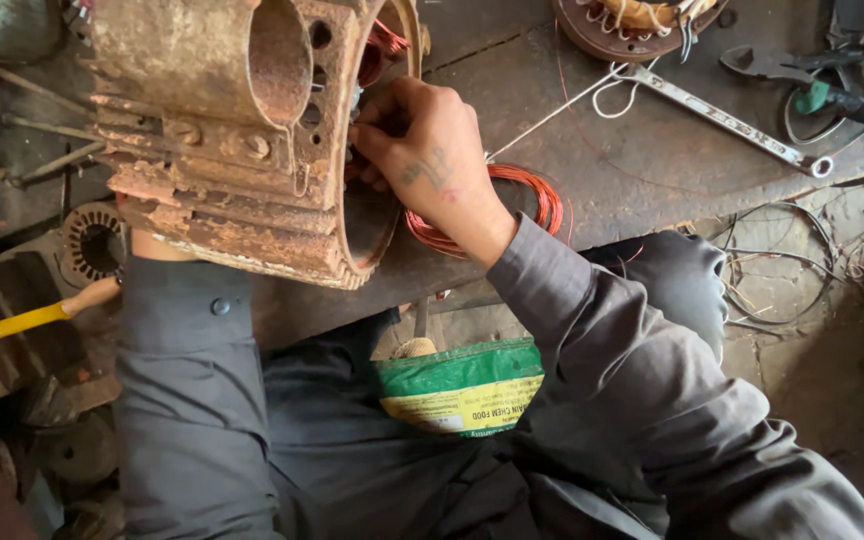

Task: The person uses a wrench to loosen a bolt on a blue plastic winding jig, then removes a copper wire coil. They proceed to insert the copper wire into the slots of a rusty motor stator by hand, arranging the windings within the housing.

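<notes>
— Fingers of the right hand pinch thin red copper winding wire at the rusty cylindrical motor housing on the counter.

— Risk?

— Rough iron could scrape the enamel. Left hand hidden; grip unknown.

left hand hidden behind rusty motor housing, right fingertips tucked inside

A dark, stained metal workbench carries a rusty motor housing at its near edge, with a coil of copper wire just beside it. Farther back lie a long spanner, a round wound motor part and a wrench.
</notes>
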